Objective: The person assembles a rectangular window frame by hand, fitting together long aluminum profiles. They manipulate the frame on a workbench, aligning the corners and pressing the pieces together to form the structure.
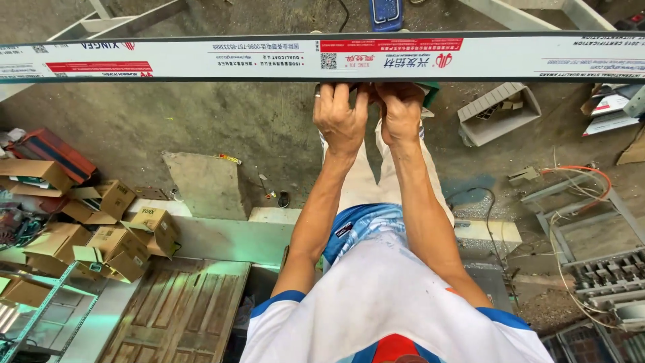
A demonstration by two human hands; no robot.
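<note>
From the head view I looked straight down past a white and blue shirt at both arms, stretched out to a long white bar (pixel 269 57) that ran across the whole top of the frame, level and above the floor. The left hand (pixel 340 119) and the right hand (pixel 400 114) sat side by side, touching, at the bar's lower edge near its middle. Their fingers curled up under the bar and out of sight, so I judged them closed on it, though I could not tell how firmly (a ring showed on the left hand). A bit of green (pixel 430 91) peeked out just beside the right hand; what it was I could not tell.

As to progress, I judged the bar to be up and held, with both hands on one spot; I saw no tool in either hand and no cut or mark in the bar.

On the concrete floor (pixel 269 128) below lay cardboard boxes (pixel 114 232) at the left, a grey tray (pixel 500 111) and loose cables (pixel 571 202) at the right.
</note>
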